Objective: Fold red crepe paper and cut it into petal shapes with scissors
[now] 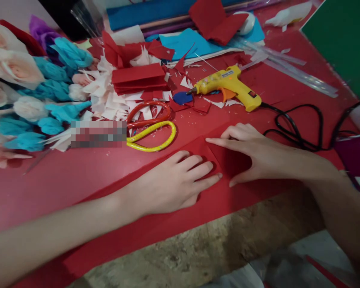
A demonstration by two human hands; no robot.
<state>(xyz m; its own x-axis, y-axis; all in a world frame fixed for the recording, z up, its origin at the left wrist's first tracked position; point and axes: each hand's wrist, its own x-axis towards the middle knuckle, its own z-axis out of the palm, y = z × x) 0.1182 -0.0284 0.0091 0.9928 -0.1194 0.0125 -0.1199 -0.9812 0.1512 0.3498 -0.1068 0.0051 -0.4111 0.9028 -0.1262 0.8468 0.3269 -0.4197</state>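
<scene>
A long red sheet of crepe paper (108, 248) lies along the front of the table, with a folded part (206, 147) beneath my fingers. My left hand (177, 182) rests palm down on this fold, its fingers apart and slightly bent, the index finger reaching the fold's right edge. To the right, my right hand (243, 150) holds its thumb and index finger wide apart over the sheet. The index fingertip touches or nearly touches the fold's far corner. Beyond my left hand lie scissors with one red handle (150, 110) and one yellow handle (156, 138); their blades are blurred out.
A yellow glue gun (228, 86) with a black cord (294, 128) lies behind my hands. Red paper pieces (139, 78) and white scraps (108, 102) fill the middle back. Paper flowers (27, 72) crowd the left. Clear glue sticks (300, 76) and a green board (345, 44) are at right.
</scene>
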